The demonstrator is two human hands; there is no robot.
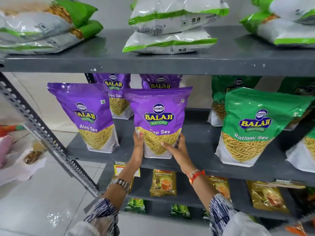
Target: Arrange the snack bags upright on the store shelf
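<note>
Both hands grip the purple Aloo Sev bag by its lower part: the left hand clasps its left edge, the right hand wraps its lower right corner. The bag stands upright at the front of the grey middle shelf. Left of it stands another purple bag, upright; behind it two more. To its right stands a green Ratlami Sev bag.

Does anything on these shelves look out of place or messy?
Yes. On the top shelf, the green-and-white bags lie flat in stacked piles, while the purple Aloo Sev bags and green Ratlami Sev bags below stand upright. Both hands grip one purple bag at its lower sides, near the shelf's front edge.
</note>
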